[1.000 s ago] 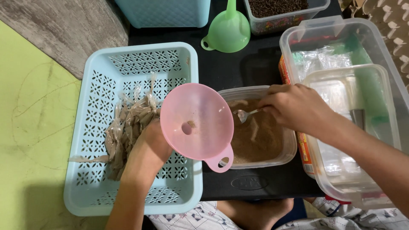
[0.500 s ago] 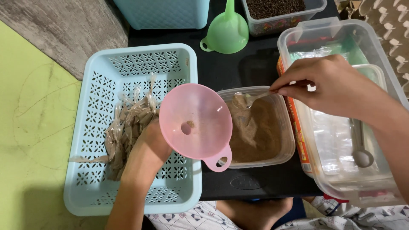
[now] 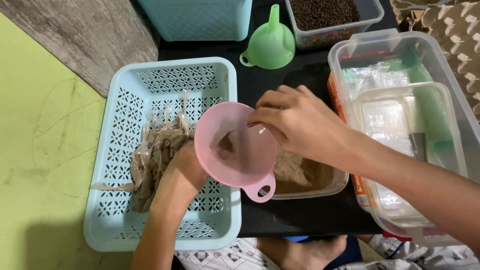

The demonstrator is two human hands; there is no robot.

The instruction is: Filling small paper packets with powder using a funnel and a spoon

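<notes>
My left hand (image 3: 182,172) holds a pink funnel (image 3: 236,145) from below, over the right edge of a light blue basket (image 3: 125,220). My right hand (image 3: 300,122) grips a small metal spoon (image 3: 252,125) and tips brown powder into the funnel's mouth. Under my right hand sits a clear tub of brown powder (image 3: 305,175) on the black table. Several small filled plastic packets (image 3: 157,152) lie piled in the basket beside my left hand.
A green funnel (image 3: 272,45) lies upside down at the back, next to a clear tub of dark grains (image 3: 327,15). A large clear lidded box (image 3: 400,125) with plastic bags stands at the right. Another blue basket (image 3: 200,20) stands behind.
My right hand has lifted the spoon out of the powder tub and swung it left over the pink funnel. The left hand and funnel have stayed in place.
</notes>
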